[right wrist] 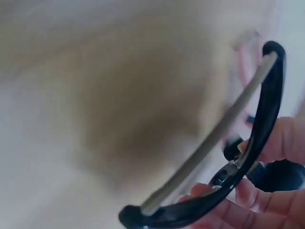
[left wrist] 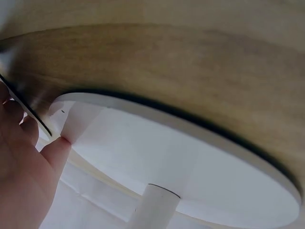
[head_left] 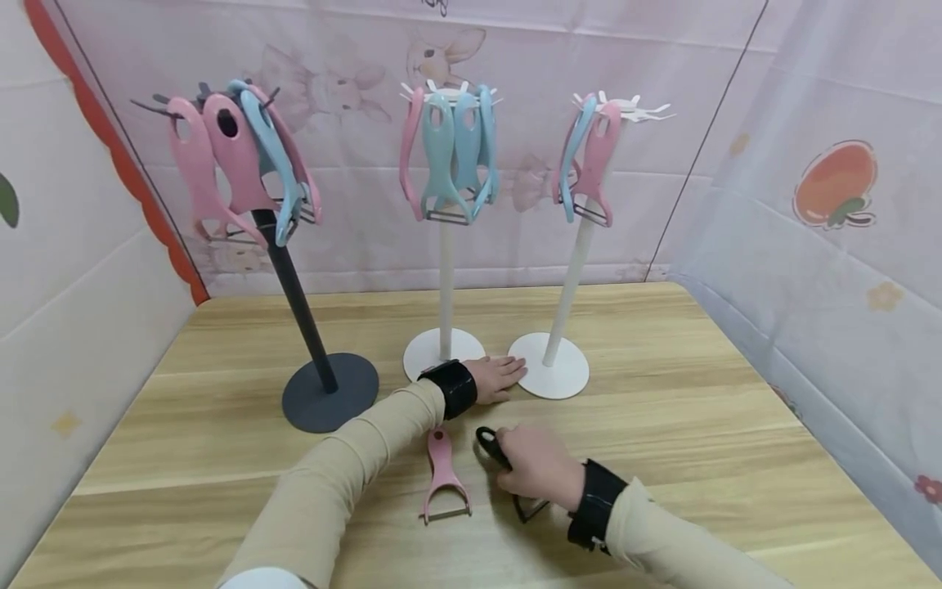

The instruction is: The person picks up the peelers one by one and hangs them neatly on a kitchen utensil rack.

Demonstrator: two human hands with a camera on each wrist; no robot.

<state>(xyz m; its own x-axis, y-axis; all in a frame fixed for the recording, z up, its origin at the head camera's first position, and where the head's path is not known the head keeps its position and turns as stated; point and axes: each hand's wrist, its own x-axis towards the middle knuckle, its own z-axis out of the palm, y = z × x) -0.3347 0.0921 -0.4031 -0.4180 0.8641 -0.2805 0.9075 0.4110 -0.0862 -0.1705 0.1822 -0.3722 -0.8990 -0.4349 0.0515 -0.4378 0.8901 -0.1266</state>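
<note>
My right hand (head_left: 533, 466) grips a black peeler (head_left: 491, 446) low over the wooden table (head_left: 662, 409); in the right wrist view its black head and metal blade (right wrist: 224, 148) stick out past my fingers (right wrist: 281, 143). A pink peeler (head_left: 444, 478) lies flat on the table just left of that hand. My left hand (head_left: 496, 378) lies flat, fingers straight, on the table between the two white stand bases, touching the middle stand's base (head_left: 430, 350); the left wrist view shows my fingertips (left wrist: 59, 145) at a white base's rim (left wrist: 181, 157).
Three stands hold hanging pink and blue peelers: a dark one (head_left: 294, 286) at left, a white one (head_left: 446, 270) in the middle, and a white one (head_left: 570, 278) at right. Fabric walls close in the table on three sides.
</note>
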